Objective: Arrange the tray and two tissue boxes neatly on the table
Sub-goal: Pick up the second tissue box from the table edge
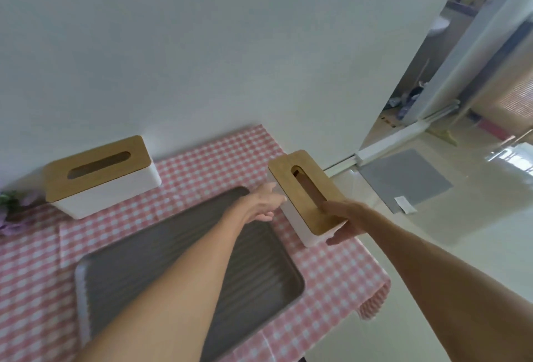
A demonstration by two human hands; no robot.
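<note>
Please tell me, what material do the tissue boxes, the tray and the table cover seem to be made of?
Both tissue boxes, the left tissue box and the right tissue box: lids look like light wood or bamboo, matte tan; bodies look like smooth white plastic.
Tray: grey, ribbed floor with a pale rim, probably plastic; metal cannot be excluded.
Tablecloth: pink-and-white check that hangs over the edge with folds; fabric or vinyl, I cannot tell.

Tray point(178, 269) middle hidden under left forearm, purple flowers point(8, 211) cropped at edge (blurred)

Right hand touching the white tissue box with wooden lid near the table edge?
Touching. Head view: right hand grips the box, fingers on lid.
</note>
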